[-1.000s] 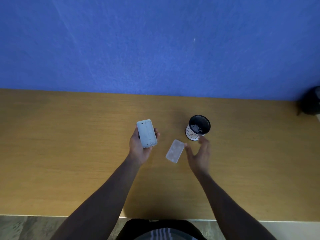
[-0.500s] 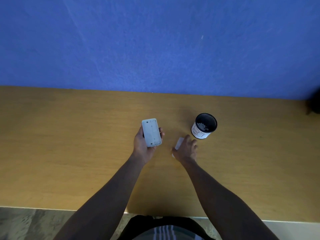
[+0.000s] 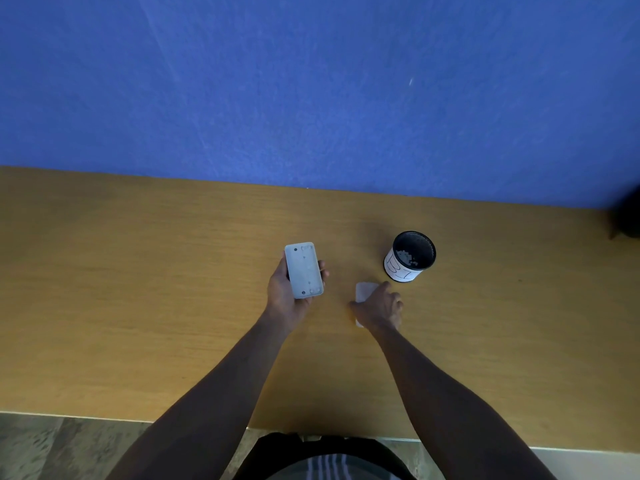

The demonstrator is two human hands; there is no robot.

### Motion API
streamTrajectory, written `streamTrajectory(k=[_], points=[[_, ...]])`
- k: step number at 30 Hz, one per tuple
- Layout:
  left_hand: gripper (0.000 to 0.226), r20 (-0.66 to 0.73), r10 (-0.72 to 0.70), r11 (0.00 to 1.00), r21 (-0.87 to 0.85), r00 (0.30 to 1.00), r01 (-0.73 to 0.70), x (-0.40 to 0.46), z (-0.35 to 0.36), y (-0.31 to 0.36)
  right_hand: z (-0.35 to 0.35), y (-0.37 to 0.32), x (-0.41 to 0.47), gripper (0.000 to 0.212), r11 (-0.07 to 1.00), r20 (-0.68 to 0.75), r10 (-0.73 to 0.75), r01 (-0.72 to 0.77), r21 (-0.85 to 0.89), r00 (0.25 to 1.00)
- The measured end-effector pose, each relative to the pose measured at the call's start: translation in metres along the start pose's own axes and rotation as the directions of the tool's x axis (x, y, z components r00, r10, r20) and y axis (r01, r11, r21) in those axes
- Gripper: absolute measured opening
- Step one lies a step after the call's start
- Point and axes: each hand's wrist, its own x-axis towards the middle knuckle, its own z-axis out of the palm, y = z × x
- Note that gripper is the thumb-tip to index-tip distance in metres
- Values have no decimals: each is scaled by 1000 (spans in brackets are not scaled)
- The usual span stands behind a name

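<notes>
My left hand (image 3: 284, 295) holds a grey rectangular plastic housing (image 3: 303, 270) upright above the wooden table (image 3: 138, 289), fingers curled round its edges. Small holes show on its face. To its right a thin pale rectangular plate (image 3: 364, 292) lies flat on the table. My right hand (image 3: 379, 308) rests on top of this plate with curled fingers and covers most of it, gripping its edges. Only the plate's far end and a near corner show.
A black mesh cup (image 3: 410, 256) with a white paper label, holding small pale pieces, stands just beyond my right hand. A dark object (image 3: 628, 216) sits at the table's far right edge. A blue wall (image 3: 311, 91) backs the table.
My right hand came down from hovering open beside the plate and now covers it with curled fingers. The left hand kept hold of the housing and barely shifted.
</notes>
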Motion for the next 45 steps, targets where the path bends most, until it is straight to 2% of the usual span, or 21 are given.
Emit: streamTrajectory(k=[7,13,18,22,26,28,30,32,34,40,45], points=[[48,-18,-5,1000,-3,1000,5,0,-2,1,-1,0,-4,73,1000,-11,-20,20,-12,1000],[47,3,-7,1000,8,1000,7,-2,-1,1,-1,2,-11,55,942,-38,-260,244,-229,965],[47,-12,-12,1000,10,1000,13,-2,1,1,-3,14,-15,40,916,-79,-340,311,-252,937],[46,-9,-2,1000,3,1000,2,-2,-2,3,-9,22,-15,32,952,-138,-288,267,-149,948],[44,-39,-4,1000,-3,999,4,-1,-4,3,-21,23,-10,17,965,-137,-171,194,178,976],[44,-46,-10,1000,-2,999,10,-1,-5,2,-24,22,-12,14,872,-68,-148,163,461,987],[44,-44,-15,1000,2,999,15,-2,-4,1,-26,20,-19,13,653,94,-169,40,757,981],[44,-48,-19,1000,3,999,20,-1,-4,-1,-28,17,-27,22,457,207,-231,-81,886,951],[46,-55,-20,1000,23,998,21,0,-5,-2,-31,11,-33,29,339,254,-285,-151,929,924],[45,-49,-4,998,63,999,7,2,-5,-5,-38,-5,-50,35,186,278,-451,-215,959,848],[44,-56,11,996,86,998,-6,2,-5,-6,-42,-19,-57,47,245,285,-520,-179,953,805]])
